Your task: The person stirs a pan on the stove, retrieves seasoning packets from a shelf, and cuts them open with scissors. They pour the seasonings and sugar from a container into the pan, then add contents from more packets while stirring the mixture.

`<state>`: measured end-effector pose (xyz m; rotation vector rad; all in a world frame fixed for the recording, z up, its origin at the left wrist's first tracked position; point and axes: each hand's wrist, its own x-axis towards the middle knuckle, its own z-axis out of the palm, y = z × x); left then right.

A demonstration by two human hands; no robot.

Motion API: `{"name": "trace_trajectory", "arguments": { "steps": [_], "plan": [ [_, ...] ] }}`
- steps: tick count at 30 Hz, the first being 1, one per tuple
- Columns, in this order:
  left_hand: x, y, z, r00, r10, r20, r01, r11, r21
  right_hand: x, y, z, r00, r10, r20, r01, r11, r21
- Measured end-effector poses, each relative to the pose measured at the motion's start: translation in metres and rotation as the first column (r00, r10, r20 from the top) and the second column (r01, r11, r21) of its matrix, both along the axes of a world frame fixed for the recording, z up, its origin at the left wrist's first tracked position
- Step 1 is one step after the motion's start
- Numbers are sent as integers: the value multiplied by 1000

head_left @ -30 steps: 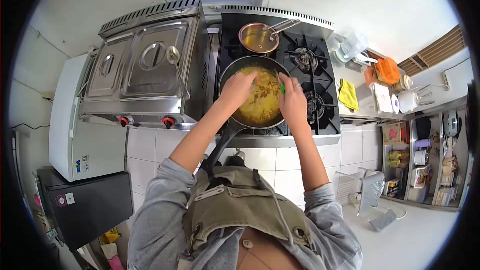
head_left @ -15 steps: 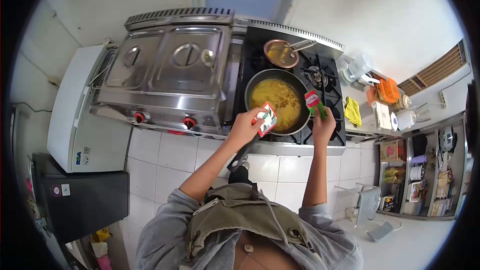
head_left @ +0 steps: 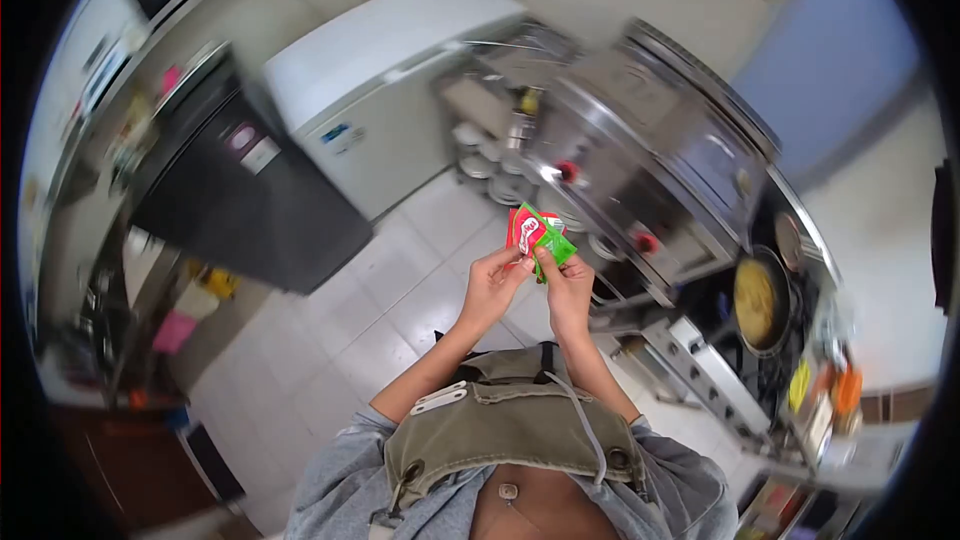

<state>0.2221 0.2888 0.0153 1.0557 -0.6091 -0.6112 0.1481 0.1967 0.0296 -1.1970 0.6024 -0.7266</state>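
My left hand (head_left: 492, 288) and my right hand (head_left: 569, 290) are close together in front of my chest, above the tiled floor. A red sachet (head_left: 519, 227) with white lettering is pinched in the left fingers. Overlapping it, a green sachet (head_left: 558, 246) sits between the right thumb and fingers. Where one packet ends and the other begins is partly hidden. Off to the right, a dark frying pan (head_left: 786, 312) holds yellow food (head_left: 754, 300) on the stove.
A steel counter unit with red knobs (head_left: 647, 242) stands ahead to the right. The white chest freezer (head_left: 375, 155) is ahead, with a dark fridge (head_left: 250, 180) to its left. Stacked plates (head_left: 478, 167) sit beneath a shelf. Pale tiles (head_left: 345, 325) cover the floor.
My view has swung left, so the stove and pan now lie at the right. Both hands have left the pan and come together, bringing the sachets against each other.
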Motion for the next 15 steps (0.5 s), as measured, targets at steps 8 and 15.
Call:
{"name": "trace_trajectory", "arguments": {
  "steps": [8, 15],
  "plan": [
    [102, 237, -6, 514, 857, 38, -850, 503, 160, 167, 194, -14, 640, 765, -69, -768, 632, -107],
    [115, 433, -10, 178, 975, 134, -926, 120, 358, 258, 403, -27, 103, 993, -56, -980, 111, 167]
  ]
}}
